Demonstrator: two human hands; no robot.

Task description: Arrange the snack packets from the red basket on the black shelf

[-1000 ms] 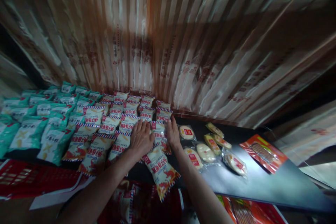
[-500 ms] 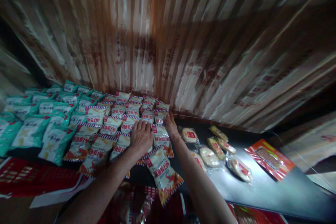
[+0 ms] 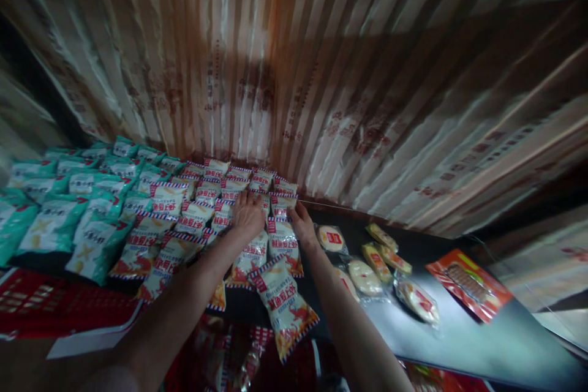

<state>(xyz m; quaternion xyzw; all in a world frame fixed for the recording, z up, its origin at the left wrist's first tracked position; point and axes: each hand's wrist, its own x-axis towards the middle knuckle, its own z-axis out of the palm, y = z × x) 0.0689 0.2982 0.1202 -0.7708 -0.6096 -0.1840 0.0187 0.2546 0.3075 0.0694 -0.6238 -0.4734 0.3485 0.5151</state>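
Note:
Rows of red-and-white snack packets (image 3: 197,220) cover a dark shelf (image 3: 482,337) against a striped wall. My left hand (image 3: 247,213) lies flat, palm down, fingers spread on packets deep in the rows. My right hand (image 3: 302,225) rests at the right edge of the same rows, fingers stretched forward on a packet (image 3: 282,239). One red-and-white packet (image 3: 282,305) hangs over the shelf's front edge between my forearms.
Teal snack packets (image 3: 55,220) fill the shelf's left part. Clear-wrapped round and oblong cakes (image 3: 367,269) lie right of my hands, and a flat red pack (image 3: 468,285) further right. A red basket (image 3: 41,306) sits at lower left; more red packs lie below the shelf.
My left hand has slid forward, deeper into the rows of red-and-white packets. My right hand has edged forward a little. The camera has shifted slightly.

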